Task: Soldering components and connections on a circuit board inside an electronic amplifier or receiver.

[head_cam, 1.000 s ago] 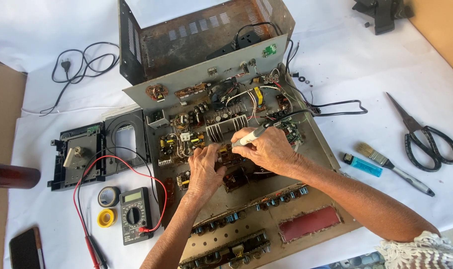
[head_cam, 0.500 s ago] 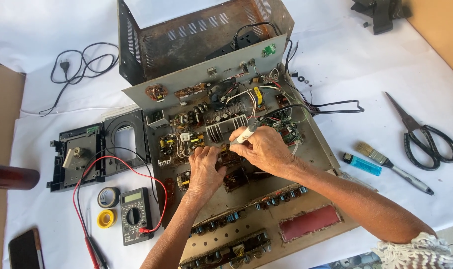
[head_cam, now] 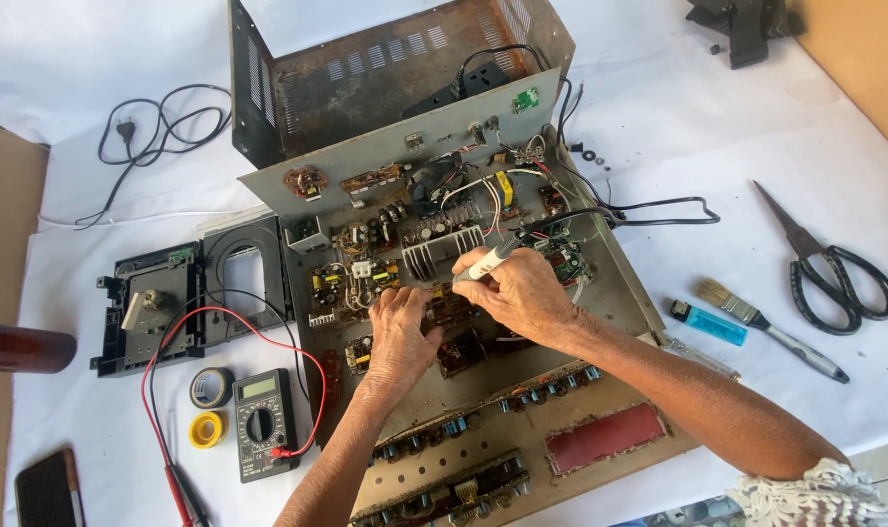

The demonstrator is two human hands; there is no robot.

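Two hands (head_cam: 463, 312) over circuit boards (head_cam: 444, 303), right grip on soldering iron (head_cam: 497, 256).

We see a white surface (head_cam: 659, 107) under everything. Chassis (head_cam: 615, 298) is grey metal; its cover (head_cam: 385, 73) is rusty brown inside with rows of slots. Heatsink (head_cam: 434, 256) is silver, ribbed. One small board (head_cam: 527, 99) is green; a red-brown panel (head_cam: 605, 437) sits at the chassis edge. The tool (head_cam: 491, 261) in our right hand (head_cam: 522, 293) is white with a black cable. Multimeter (head_cam: 262, 423) is dark grey, with one red lead (head_cam: 229, 327) and one black. Tape rolls: one grey-black (head_cam: 210, 387), one yellow (head_cam: 207, 428). Lighter (head_cam: 708, 323) is translucent blue. Scissors (head_cam: 834, 278) have black handles and steel blades. Brush (head_cam: 756, 320) has tan bristles and a silver handle. Power cord (head_cam: 156, 132) is black.
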